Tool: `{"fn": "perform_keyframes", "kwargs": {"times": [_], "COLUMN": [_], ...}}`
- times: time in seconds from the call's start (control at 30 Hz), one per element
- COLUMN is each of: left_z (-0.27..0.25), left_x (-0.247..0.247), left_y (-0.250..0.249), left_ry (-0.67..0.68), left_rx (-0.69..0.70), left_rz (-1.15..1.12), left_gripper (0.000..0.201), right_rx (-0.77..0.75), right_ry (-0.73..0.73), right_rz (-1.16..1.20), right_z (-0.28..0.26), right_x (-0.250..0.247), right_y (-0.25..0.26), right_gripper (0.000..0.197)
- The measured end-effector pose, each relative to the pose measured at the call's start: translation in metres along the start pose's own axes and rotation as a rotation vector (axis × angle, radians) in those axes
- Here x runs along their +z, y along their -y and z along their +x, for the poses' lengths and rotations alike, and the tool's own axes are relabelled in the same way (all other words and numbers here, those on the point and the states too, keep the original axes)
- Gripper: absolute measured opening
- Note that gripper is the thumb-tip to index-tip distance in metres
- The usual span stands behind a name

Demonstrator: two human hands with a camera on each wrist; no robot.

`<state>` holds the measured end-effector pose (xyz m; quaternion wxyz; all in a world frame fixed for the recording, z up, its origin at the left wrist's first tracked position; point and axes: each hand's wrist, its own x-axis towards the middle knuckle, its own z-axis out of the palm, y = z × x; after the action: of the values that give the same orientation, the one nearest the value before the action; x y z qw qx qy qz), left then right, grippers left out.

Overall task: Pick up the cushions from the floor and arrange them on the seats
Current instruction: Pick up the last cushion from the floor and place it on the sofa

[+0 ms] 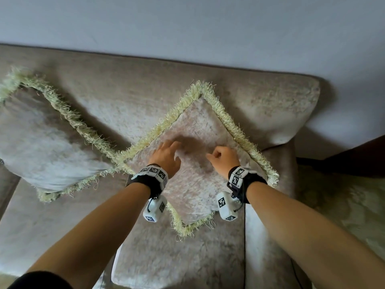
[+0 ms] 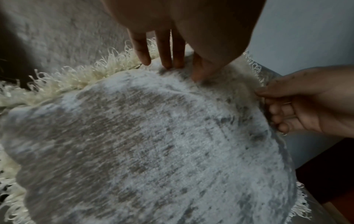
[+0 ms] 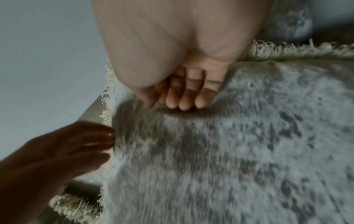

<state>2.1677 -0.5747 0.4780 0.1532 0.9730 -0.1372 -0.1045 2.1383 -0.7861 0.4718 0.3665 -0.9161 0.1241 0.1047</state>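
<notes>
Forearms, two, bare, reached forward from the lower edge of the head view; each wrist carried a black band (image 1: pixel 239 180) with white marker cubes.

Seat (image 1: pixel 177 257): beige plush sofa cushion, nearest the camera, with a piped seam on its right side.

Cushion (image 1: pixel 193 142): pale plush, cream fringe all round, stood on one corner as a diamond. Its lower corner rested on the seat and its upper corner leaned against the sofa back (image 1: pixel 116 80).

Left hand (image 1: pixel 166 156): fingers (image 2: pixel 164 50) straight and slightly spread, tips pressing into the cushion face. It gripped nothing.

Right hand (image 1: pixel 224 156): fingers (image 3: pixel 184 97) curled toward the palm, tips touching the pile just right of the left hand. Whether they pinched any fabric could not be told, as the wrist view was blurred.

Second cushion (image 1: pixel 41 142): same fabric and fringe, lying tilted on the seat to the left and against the sofa back. Its near corner met the left corner of the first cushion.

Armrest (image 1: pixel 279 167): at the right, just beside the cushion's right edge.

Wall (image 1: pixel 187 24): plain, pale, behind the sofa.
</notes>
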Motion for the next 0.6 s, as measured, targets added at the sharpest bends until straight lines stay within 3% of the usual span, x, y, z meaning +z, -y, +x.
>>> {"fn": "perform_keyframes", "kwargs": {"times": [0.07,0.17,0.2,0.27,0.37,0.47,0.53,0.57,0.6], "left_z": [0.003,0.013,0.016,0.023,0.036,0.042,0.036,0.033,0.03], "left_x": [0.006,0.014,0.018,0.024,0.024,0.029,0.038,0.044,0.05], "left_y": [-0.002,0.001,0.009,0.027,0.047,0.047,0.042,0.04,0.038], "left_ry": [-0.034,-0.026,-0.013,0.002,0.008,0.008,-0.017,-0.041,-0.07], "left_rx": [0.008,0.029,0.051,0.121,0.158,0.115,0.088,0.065,0.043], "left_rz": [-0.027,-0.017,0.02,0.115,0.141,0.099,0.066,0.025,-0.019], "left_gripper": [0.057,0.058,0.059,0.063,0.058,0.057,0.055,0.055,0.054], "right_rx": [-0.115,-0.677,-0.847,-0.97,-0.89,-0.499,-0.13,-0.025,-0.028], "right_ry": [-0.078,-0.131,-0.096,0.04,-0.012,-0.162,-0.305,-0.428,-0.535], "right_rz": [-0.125,-0.418,-0.479,-0.596,-0.874,-0.948,-0.711,-0.574,-0.473], "right_z": [-0.009,-0.026,-0.029,-0.024,0.018,0.055,0.057,0.054,0.049], "right_x": [0.013,0.05,0.066,0.086,0.054,-0.005,-0.026,-0.025,-0.017], "right_y": [-0.002,0.01,0.012,-0.002,-0.042,-0.077,-0.077,-0.071,-0.059], "right_gripper": [0.028,0.01,0.018,0.045,0.075,0.087,0.087,0.083,0.078]}}
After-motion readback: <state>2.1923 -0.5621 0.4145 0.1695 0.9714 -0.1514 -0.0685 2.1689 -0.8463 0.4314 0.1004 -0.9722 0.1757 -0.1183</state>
